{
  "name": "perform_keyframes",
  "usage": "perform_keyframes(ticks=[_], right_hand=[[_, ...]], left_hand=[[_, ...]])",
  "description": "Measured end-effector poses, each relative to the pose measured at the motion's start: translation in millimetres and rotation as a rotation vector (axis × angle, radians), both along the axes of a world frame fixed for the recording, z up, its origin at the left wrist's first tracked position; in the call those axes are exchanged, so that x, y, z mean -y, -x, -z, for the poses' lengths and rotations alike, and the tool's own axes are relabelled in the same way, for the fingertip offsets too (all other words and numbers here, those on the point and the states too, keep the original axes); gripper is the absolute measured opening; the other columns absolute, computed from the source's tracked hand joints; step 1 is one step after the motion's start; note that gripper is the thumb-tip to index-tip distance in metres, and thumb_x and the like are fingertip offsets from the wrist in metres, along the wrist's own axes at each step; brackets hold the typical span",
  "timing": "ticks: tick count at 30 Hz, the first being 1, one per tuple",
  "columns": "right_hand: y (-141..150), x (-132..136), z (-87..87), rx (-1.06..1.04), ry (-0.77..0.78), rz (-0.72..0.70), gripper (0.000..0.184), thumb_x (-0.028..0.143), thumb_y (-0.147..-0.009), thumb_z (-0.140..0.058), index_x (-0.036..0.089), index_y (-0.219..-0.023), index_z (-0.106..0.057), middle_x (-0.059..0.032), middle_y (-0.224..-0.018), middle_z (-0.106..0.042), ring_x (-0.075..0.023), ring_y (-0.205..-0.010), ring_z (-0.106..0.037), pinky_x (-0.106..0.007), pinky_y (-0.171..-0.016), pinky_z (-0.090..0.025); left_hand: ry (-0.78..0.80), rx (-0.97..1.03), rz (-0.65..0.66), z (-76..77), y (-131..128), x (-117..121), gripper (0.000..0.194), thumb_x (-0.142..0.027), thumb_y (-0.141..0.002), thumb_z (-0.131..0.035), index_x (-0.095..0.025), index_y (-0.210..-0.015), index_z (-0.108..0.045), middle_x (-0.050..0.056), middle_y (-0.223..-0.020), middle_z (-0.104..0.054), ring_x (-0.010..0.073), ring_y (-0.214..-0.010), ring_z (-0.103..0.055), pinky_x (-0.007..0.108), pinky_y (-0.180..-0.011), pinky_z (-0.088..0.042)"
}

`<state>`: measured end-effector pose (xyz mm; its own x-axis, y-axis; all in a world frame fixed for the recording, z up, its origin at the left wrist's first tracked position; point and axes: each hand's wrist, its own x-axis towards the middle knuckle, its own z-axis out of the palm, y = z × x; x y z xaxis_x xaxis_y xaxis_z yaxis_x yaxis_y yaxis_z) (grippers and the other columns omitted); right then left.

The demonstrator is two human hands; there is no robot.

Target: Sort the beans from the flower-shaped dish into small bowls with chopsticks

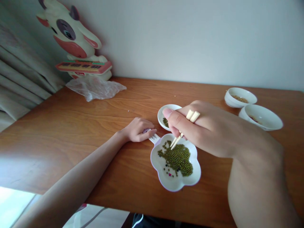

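A flower-shaped white dish with a lilac rim (193,181) lies on the table, its short handle (154,138) pointing to the upper left. Green mung beans (179,158) are heaped inside it. My left hand (140,129) is closed around the handle's end. In my right hand (201,126) is a pair of wooden chopsticks (181,134), their tips close together at the upper edge of the beans. Whether a bean is between the tips I cannot tell. Just behind the dish, partly hidden by my right hand, a small white bowl (161,114) has some green beans in it.
Two white bowls, a farther one (229,99) and a nearer one (270,122), stand at the right with a little food inside. At the back left a cow-shaped toy keyboard (83,66) leans by the wall, a clear plastic bag (97,88) in front. A curtain (21,72) hangs left.
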<state>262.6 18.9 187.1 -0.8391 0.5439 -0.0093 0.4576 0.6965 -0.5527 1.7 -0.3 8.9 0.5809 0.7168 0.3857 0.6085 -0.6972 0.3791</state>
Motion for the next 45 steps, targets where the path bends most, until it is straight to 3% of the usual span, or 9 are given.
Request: perform_keyframes(ticks=[7,21,28,32,36,45], right_hand=[[0.5,-0.2,2.5,0.038,0.023,0.070,0.065,0.057,-0.109,-0.031,0.019,-0.064,-0.058,0.0038,-0.053,-0.054,-0.0096,-0.052,-0.046,-0.035,-0.058,-0.024],[3.5,-1.0,4.1,0.059,0.038,0.068,0.062,0.056,-0.108,-0.035,0.019,-0.064,-0.057,0.0039,-0.054,-0.053,-0.0098,-0.052,-0.043,-0.035,-0.057,-0.024],[7.2,3.8,0.8,0.067,0.045,0.048,0.060,0.056,-0.108,-0.035,0.019,-0.066,-0.057,0.0037,-0.057,-0.053,-0.0098,-0.053,-0.042,-0.033,-0.057,-0.024],[7.2,2.8,2.9,0.095,0.033,0.060,0.061,0.055,-0.108,-0.035,0.019,-0.063,-0.055,0.0034,-0.055,-0.051,-0.0098,-0.052,-0.040,-0.033,-0.056,-0.022],[5.1,-0.2,6.0,0.118,0.032,0.054,0.059,0.052,-0.109,-0.036,0.019,-0.063,-0.056,0.0037,-0.056,-0.051,-0.0100,-0.053,-0.042,-0.033,-0.056,-0.023],[-1.2,1.9,4.6,0.169,0.004,0.075,0.057,0.052,-0.109,-0.037,0.020,-0.066,-0.054,0.0033,-0.057,-0.056,-0.0119,-0.055,-0.047,-0.033,-0.057,-0.026]], left_hand=[[0.128,-0.021,0.022,-2.2,0.5,0.7,0.039,-0.036,-0.104,-0.045,-0.018,-0.076,-0.065,0.005,-0.071,-0.068,0.0149,-0.061,-0.059,0.030,-0.058,-0.043],[0.131,-0.026,-0.008,2.8,2.5,0.8,0.038,-0.038,-0.104,-0.046,-0.018,-0.079,-0.066,0.006,-0.077,-0.070,0.0148,-0.063,-0.060,0.030,-0.060,-0.044],[0.058,0.009,-0.001,5.1,2.1,-1.5,0.041,-0.040,-0.102,-0.048,-0.019,-0.068,-0.057,0.003,-0.064,-0.063,0.0132,-0.054,-0.052,0.031,-0.052,-0.034],[0.081,-0.002,-0.004,3.3,1.4,-1.0,0.041,-0.040,-0.103,-0.046,-0.019,-0.072,-0.063,0.004,-0.069,-0.067,0.0136,-0.057,-0.056,0.030,-0.054,-0.039],[0.110,0.002,-0.001,-1.0,0.2,0.2,0.041,-0.040,-0.103,-0.045,-0.019,-0.076,-0.067,0.005,-0.073,-0.070,0.0137,-0.061,-0.060,0.028,-0.057,-0.043],[0.104,-0.020,-0.003,-2.3,-0.7,0.1,0.041,-0.039,-0.103,-0.046,-0.019,-0.070,-0.060,0.003,-0.068,-0.065,0.0129,-0.060,-0.056,0.027,-0.057,-0.039]])
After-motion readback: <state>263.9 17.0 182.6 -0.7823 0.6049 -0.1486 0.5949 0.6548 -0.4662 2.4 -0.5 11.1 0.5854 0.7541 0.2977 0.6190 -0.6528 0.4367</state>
